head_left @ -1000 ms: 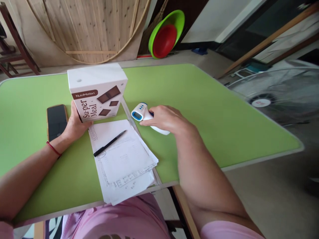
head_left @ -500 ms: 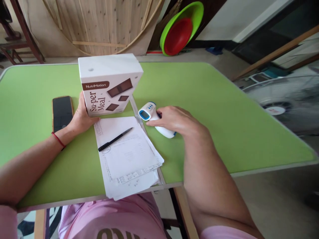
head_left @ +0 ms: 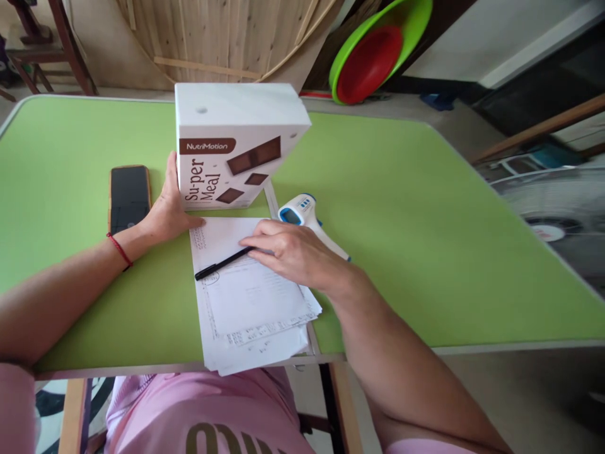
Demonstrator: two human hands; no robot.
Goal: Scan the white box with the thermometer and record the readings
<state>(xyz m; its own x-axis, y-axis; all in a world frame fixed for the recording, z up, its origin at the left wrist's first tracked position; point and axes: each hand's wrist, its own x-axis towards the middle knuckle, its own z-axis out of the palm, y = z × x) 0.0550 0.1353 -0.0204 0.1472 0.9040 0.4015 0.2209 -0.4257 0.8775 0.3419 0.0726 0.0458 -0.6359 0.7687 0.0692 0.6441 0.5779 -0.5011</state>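
Note:
A white box [head_left: 246, 120] printed with brown chocolate bars stands upright on the green table. My left hand [head_left: 170, 211] cups its lower left corner, fingers along the side and thumb in front of the base. Below the box lies a stack of printed paper sheets [head_left: 265, 302]. Across the top sheet rests a black pen [head_left: 222, 263]. The fingers of my right hand [head_left: 283, 249] are closed on the pen's right end, which they partly hide. Just behind that hand lies a white and blue infrared thermometer [head_left: 302, 211], partly covered by it.
A smartphone [head_left: 128, 198] in an orange-edged case lies left of the box, near my left wrist. The green table [head_left: 425, 252] has a metal-edged seam under the papers. Beyond it are green and red basins [head_left: 368, 66], and a fan [head_left: 558, 221] stands at the right.
My right hand has let go of the thermometer and moved left onto the pen's end. The thermometer stays on the table. My left hand remains at the box while the view has shifted.

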